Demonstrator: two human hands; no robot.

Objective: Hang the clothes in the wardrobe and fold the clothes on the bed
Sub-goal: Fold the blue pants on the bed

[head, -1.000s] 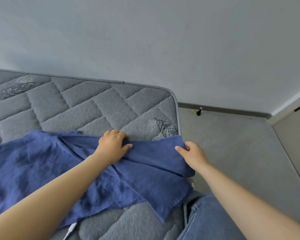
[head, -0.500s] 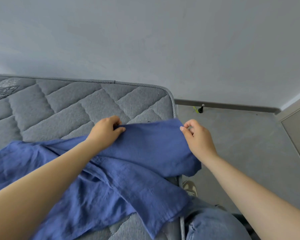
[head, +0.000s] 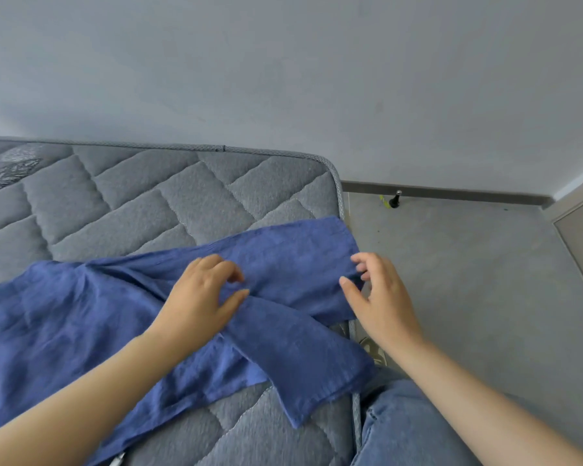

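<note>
A blue linen garment (head: 91, 317) lies spread across the grey quilted mattress (head: 155, 203). One sleeve-like panel (head: 293, 253) stretches toward the bed's right edge, and a second panel (head: 303, 361) crosses below it. My left hand (head: 202, 297) rests on the cloth where the two panels meet, its fingers loosely curled with a gap between thumb and fingers. At the end of the upper panel is my right hand (head: 381, 297), with thumb and fingertips apart and just touching the hem.
The mattress's piped right edge (head: 340, 196) drops to a grey floor (head: 468, 280). A small door stop (head: 393, 200) stands by the skirting. My jeans-clad leg (head: 401, 428) is at the bed's side. A white cable end (head: 117, 460) peeks out under the cloth.
Both hands were pinching the upper panel and holding it lifted. The panel now lies flat on the mattress and both grips have loosened.
</note>
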